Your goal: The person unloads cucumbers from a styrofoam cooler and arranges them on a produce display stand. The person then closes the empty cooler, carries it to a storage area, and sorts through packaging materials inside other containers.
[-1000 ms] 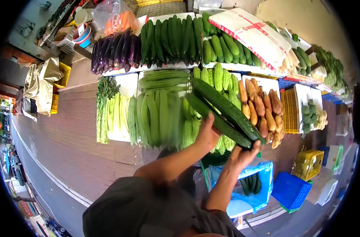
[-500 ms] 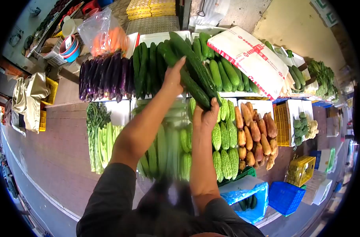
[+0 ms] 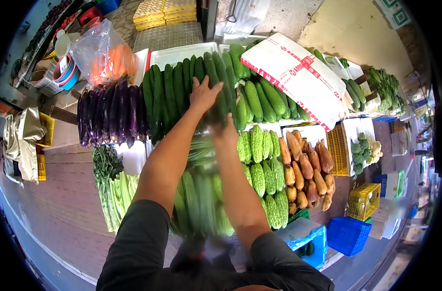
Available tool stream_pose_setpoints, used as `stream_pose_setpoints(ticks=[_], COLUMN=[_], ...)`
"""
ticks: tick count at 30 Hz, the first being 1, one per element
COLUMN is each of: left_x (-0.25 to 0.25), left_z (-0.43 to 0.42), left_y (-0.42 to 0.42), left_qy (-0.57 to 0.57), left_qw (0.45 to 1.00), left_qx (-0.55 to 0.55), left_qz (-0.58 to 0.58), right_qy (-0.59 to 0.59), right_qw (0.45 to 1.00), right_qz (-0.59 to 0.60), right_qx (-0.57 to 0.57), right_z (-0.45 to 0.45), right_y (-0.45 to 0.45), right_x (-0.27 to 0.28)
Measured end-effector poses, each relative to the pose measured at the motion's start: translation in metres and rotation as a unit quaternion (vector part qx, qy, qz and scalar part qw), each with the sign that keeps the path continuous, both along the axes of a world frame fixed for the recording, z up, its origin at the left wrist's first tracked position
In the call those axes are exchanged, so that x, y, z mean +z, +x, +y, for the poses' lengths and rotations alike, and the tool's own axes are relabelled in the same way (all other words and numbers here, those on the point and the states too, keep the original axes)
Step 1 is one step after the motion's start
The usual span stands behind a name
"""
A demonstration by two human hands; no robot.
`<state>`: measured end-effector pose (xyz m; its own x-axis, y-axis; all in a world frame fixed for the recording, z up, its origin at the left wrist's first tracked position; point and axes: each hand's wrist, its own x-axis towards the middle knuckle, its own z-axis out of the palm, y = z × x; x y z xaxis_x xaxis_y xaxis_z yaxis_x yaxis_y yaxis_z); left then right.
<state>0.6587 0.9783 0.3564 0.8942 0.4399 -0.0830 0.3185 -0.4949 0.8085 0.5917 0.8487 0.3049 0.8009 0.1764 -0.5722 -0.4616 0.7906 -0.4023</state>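
Observation:
Dark green cucumbers [image 3: 168,89] lie side by side in a row at the back of the display. My left hand [image 3: 205,95] rests on the row's right part, its fingers spread over the cucumbers and the thumb out to the right. At the lower ends of the rightmost cucumbers [image 3: 225,80] is my right hand [image 3: 225,133]. It is blurred, with its thumb pointing up and a fingertip showing at the cucumbers' right side; the other fingers are hidden. Lighter green squash-like vegetables [image 3: 264,100] lie just right of the hands.
Purple eggplants [image 3: 115,111] lie left of the cucumbers, below a bag of carrots [image 3: 113,63]. Nearer are bitter melons [image 3: 264,177], brown root-like vegetables [image 3: 305,165] and celery-like stalks [image 3: 121,189]. A white foam lid [image 3: 298,72] leans at the back right. Blue crate [image 3: 349,236] at lower right.
The two cucumbers that both hands held raised and tilted are now down along the row. My left hand has opened over them, and the right has moved left. The view has shifted slightly.

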Motion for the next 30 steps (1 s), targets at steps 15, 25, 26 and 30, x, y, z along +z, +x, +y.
stream_pose_setpoints(ticks=[15, 25, 26, 30], left_x=[-0.015, -0.086, -0.078, -0.047], left_z=[-0.024, -0.073, -0.09, -0.145], left_y=[0.037, 0.055, 0.048, 0.004], left_qy=[0.079, 0.163, 0.148, 0.166], left_qw=[0.996, 0.982, 0.983, 0.978], left_qx=[0.017, -0.054, -0.071, -0.057], left_qz=[0.044, -0.082, -0.087, -0.113], right_qy=[-0.365, -0.465, -0.453, -0.442], right_qw=[0.908, 0.854, 0.868, 0.889], right_qz=[-0.129, 0.018, 0.03, 0.089], right_qx=[0.163, 0.233, 0.2, 0.079], right_z=[-0.115, -0.375, -0.402, -0.495], right_y=[-0.116, -0.311, -0.339, -0.403], right_x=[-0.029, -0.08, -0.089, -0.067])
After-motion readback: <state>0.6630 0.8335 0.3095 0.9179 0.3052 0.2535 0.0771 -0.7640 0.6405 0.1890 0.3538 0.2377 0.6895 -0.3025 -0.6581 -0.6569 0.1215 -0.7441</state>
